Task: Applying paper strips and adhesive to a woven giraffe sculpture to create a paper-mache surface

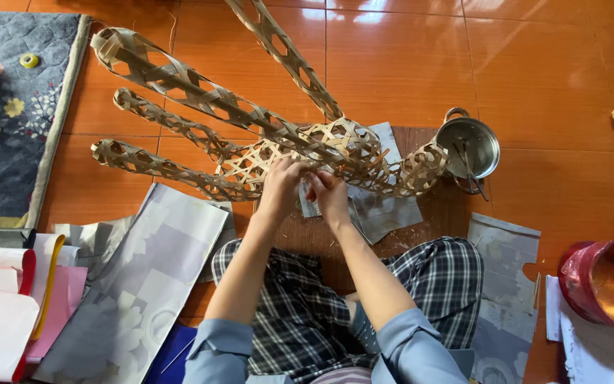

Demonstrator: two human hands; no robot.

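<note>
A person sits on an orange tiled floor (392, 64); the left hand (278, 186) and right hand (330, 195) both pinch strips at the near edge of a woven bamboo frame (321, 146) lying just ahead of the knees; a small metal pot (469, 146) stands beside it; grey paper sheets (143, 284) lie around.

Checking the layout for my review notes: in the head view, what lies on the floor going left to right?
Quilted mat → pink and white paper sheets → grey patterned paper → woven bamboo frame, held by left hand and right hand → metal pot → red plastic bowl.
</note>
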